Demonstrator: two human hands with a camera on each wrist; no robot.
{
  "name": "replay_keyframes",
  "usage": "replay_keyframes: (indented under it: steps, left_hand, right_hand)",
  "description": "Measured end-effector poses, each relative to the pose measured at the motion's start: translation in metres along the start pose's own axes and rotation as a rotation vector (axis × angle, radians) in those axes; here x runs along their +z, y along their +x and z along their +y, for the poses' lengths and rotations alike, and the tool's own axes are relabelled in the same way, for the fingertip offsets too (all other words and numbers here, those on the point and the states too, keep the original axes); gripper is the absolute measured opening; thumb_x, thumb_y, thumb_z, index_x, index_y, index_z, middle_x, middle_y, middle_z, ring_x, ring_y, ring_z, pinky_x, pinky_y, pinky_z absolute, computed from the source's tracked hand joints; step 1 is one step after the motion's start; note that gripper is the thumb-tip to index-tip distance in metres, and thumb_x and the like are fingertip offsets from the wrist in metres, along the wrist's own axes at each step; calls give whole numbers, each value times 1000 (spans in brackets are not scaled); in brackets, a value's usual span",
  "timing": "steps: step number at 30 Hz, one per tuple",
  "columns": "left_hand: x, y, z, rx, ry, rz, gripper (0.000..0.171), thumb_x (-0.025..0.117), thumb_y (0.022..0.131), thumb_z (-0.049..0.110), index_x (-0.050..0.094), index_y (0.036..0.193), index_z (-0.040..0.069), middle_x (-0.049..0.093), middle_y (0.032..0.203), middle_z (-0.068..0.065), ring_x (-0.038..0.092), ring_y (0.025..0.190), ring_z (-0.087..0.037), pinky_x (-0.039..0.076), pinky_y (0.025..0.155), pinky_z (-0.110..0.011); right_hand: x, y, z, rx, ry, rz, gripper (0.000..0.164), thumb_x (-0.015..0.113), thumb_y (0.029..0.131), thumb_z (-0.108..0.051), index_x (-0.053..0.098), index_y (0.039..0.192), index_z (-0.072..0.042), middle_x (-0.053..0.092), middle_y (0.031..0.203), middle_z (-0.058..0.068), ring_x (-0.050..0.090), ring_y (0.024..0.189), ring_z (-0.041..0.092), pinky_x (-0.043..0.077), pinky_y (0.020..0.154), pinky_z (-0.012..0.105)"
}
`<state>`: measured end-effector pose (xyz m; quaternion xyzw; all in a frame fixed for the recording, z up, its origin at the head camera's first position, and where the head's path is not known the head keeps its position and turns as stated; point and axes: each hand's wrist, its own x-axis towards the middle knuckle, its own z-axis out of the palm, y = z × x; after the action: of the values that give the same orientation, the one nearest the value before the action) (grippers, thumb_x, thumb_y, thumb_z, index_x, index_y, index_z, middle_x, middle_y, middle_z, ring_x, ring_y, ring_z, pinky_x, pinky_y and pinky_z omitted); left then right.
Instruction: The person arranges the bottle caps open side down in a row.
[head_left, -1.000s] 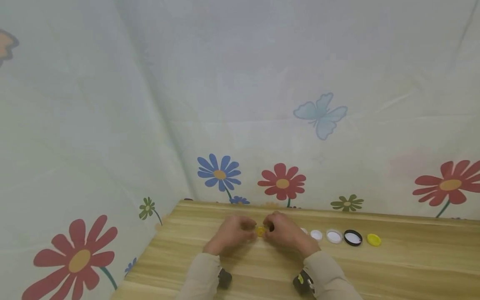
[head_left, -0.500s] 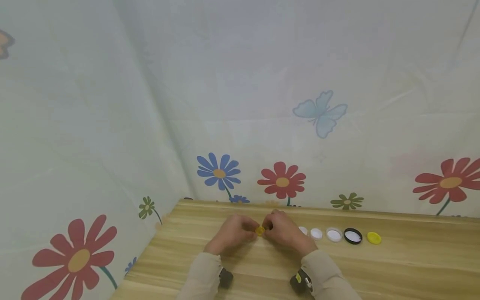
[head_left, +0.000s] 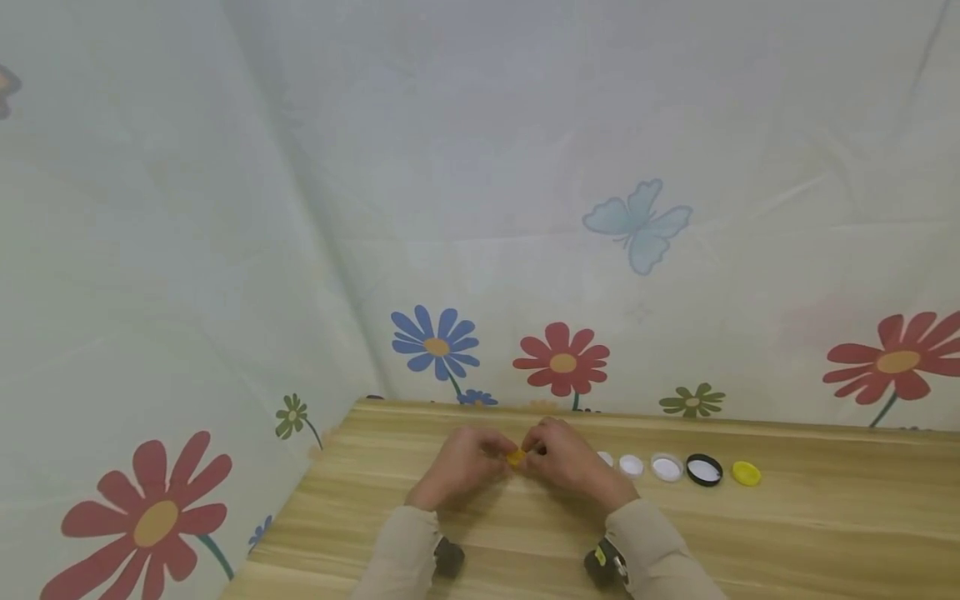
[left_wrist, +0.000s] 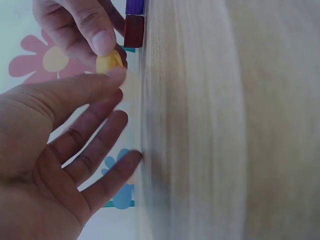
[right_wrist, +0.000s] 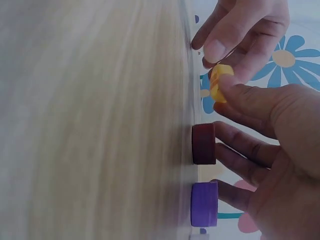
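A small yellow bottle cap (right_wrist: 218,86) is held between both hands just above the wooden table. My left hand (head_left: 463,465) pinches it from the left with thumb and forefinger, its other fingers spread in the left wrist view. My right hand (head_left: 566,462) pinches the opposite side with thumb and forefinger. Most of the cap hides behind fingertips in the head view, where it shows as an orange-yellow patch. Close by the right hand's lower fingers, a dark red cap (right_wrist: 203,144) and a purple cap (right_wrist: 204,204) stand on the tabletop.
To the right of the hands runs a row on the table (head_left: 847,517): white-faced caps (head_left: 631,466), a larger clear-rimmed one (head_left: 667,467), a black-rimmed one (head_left: 704,470) and a yellow lid (head_left: 746,473). A flower-printed curtain (head_left: 480,208) rises behind and at left.
The yellow cap has been turned between the fingertips and shows less of its round face. Both hands stay almost in place; the row of caps is unmoved.
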<state>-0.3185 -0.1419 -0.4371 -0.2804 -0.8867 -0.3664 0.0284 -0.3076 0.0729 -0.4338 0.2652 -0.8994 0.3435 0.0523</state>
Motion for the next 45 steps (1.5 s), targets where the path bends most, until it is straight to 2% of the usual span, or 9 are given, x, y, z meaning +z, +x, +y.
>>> replay_keyframes:
  steps: [6,10,13,19,25,35,39,45]
  left_hand:
    - [0,-2,-1,-21,-79,3,16,85,89,4,83,104,10,80,103,2,73,97,-17,58,88,-35]
    - [-1,-3,0,-14,-85,13,12,84,90,8,83,102,13,79,101,5,71,93,-12,57,85,-31]
    - [-2,-3,3,-2,-78,22,10,84,92,12,83,101,14,79,100,6,71,93,-11,56,86,-32]
    - [-7,-6,12,-11,-113,27,10,83,94,16,83,103,13,79,100,5,70,94,-12,57,84,-33]
    - [-10,-8,18,-25,-128,33,13,82,95,19,83,106,11,80,101,3,71,95,-14,58,82,-32]
    - [-7,-4,20,49,-130,51,21,80,96,13,80,116,9,80,101,1,75,91,-14,58,82,-32]
    - [-8,-6,19,54,-147,39,25,82,94,10,79,119,11,79,101,3,74,89,-11,59,81,-31]
    - [-9,-7,22,54,-125,38,29,85,91,9,80,119,14,78,101,8,72,87,-8,59,82,-31]
  right_hand:
    - [-4,-7,-2,-25,-10,8,6,77,94,-5,76,100,-2,64,97,6,60,97,27,53,90,49]
    - [-7,-13,-5,-50,-24,25,5,75,97,-7,77,101,-3,64,96,3,61,96,24,54,90,47]
    - [-9,-16,-8,-55,-14,47,5,75,99,-9,77,102,-6,63,94,-2,59,92,19,55,85,41]
    - [-8,-18,-12,-67,58,97,4,77,98,-9,74,100,-10,64,93,-6,57,85,12,55,77,30]
    - [-8,-20,-15,-69,172,118,4,76,99,-9,73,102,-8,69,94,-5,62,85,14,56,78,29]
    - [-8,-25,-13,3,249,147,18,74,100,-8,67,116,-2,70,91,-2,65,83,15,56,73,27]
    - [-7,-25,-13,19,308,143,19,74,101,-9,66,116,-2,70,91,0,65,81,16,55,71,26]
    - [-8,-25,-15,22,365,131,18,73,101,-8,65,116,-1,71,93,2,67,82,18,56,70,26]
